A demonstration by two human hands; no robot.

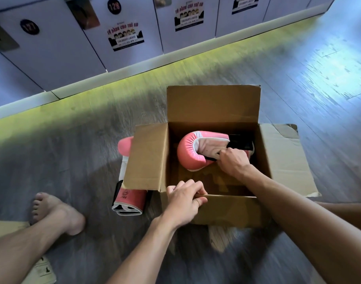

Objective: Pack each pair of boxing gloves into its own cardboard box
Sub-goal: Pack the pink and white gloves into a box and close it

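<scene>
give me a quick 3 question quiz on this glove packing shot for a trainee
1. What does the right hand hold inside the cardboard box?
2. The left hand grips: A the box's near edge, B a glove, C nothing.
3. True or false: the second glove is also in the box.
Key: 1 a pink glove; 2 A; 3 false, it lies on the floor beside the box, partly behind its left flap.
</scene>
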